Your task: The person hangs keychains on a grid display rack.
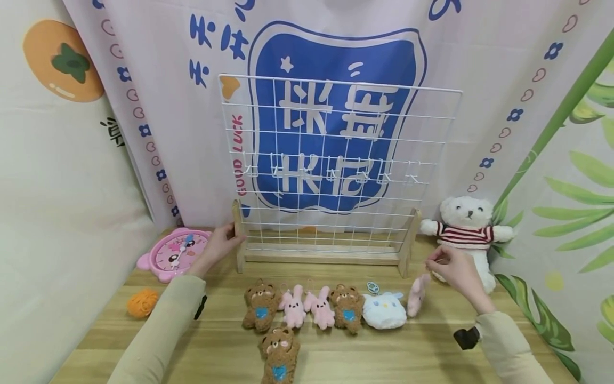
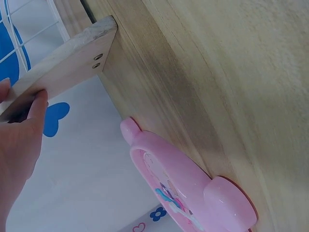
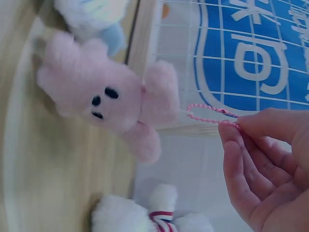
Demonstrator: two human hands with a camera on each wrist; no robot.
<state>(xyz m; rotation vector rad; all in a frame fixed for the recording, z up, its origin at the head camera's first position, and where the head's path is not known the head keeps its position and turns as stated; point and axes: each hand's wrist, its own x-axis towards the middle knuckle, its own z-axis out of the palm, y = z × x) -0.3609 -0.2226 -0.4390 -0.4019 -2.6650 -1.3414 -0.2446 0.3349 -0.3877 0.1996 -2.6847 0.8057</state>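
Observation:
My right hand pinches the pink bead chain of a pink plush bunny keychain between thumb and fingertips. The bunny hangs at the right end of a row of plush keychains; whether it touches the table is unclear. My left hand holds the left wooden post of a white wire grid rack, thumb and fingers on either side. Several small hooks stick out in a line across the grid. In the row lie brown bears, pink bunnies and a white round plush.
Another brown bear lies nearer the front. A pink clock and an orange fuzzy ball sit at the left. Behind my right hand, a white teddy in a striped sweater sits by the right fabric wall.

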